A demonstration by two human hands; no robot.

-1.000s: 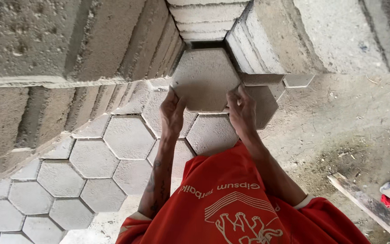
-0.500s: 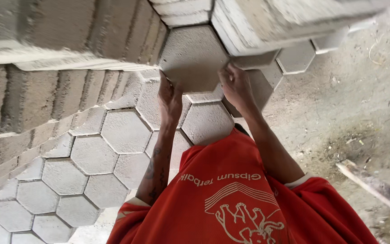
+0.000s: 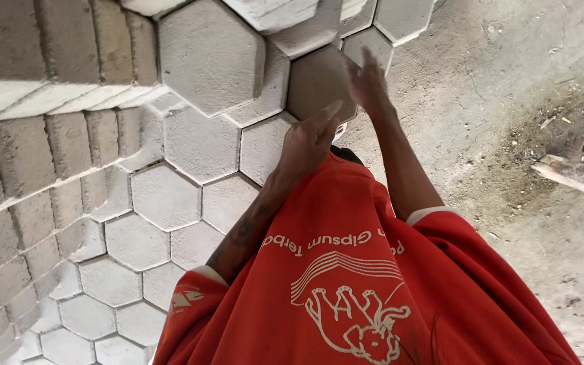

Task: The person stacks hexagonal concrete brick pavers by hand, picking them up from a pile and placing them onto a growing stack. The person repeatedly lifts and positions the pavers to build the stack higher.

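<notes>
Both hands sit at a darker hexagonal paver (image 3: pixel 319 84) lying among the laid grey pavers (image 3: pixel 201 145): left hand (image 3: pixel 309 138) loosely curled at its near edge, right hand (image 3: pixel 368 84) with fingers spread open on its right side, neither gripping

Seen from above, a person in a red shirt (image 3: pixel 366 284) with a white printed figure bends over a floor of grey hexagonal paving blocks (image 3: pixel 163 196). The left hand (image 3: pixel 309 138) hovers with its fingers pointing toward a darker hexagonal block (image 3: pixel 319 81) set at the edge of the laid pavers. The right hand (image 3: pixel 368 84) rests flat on that same block's far side, fingers spread, not closed around anything. Stacks of rectangular concrete blocks (image 3: pixel 42 61) rise at the left. To the right lies bare dusty ground (image 3: pixel 508 101), with a wooden strip (image 3: pixel 576 177) on it, well apart from the hands.
</notes>
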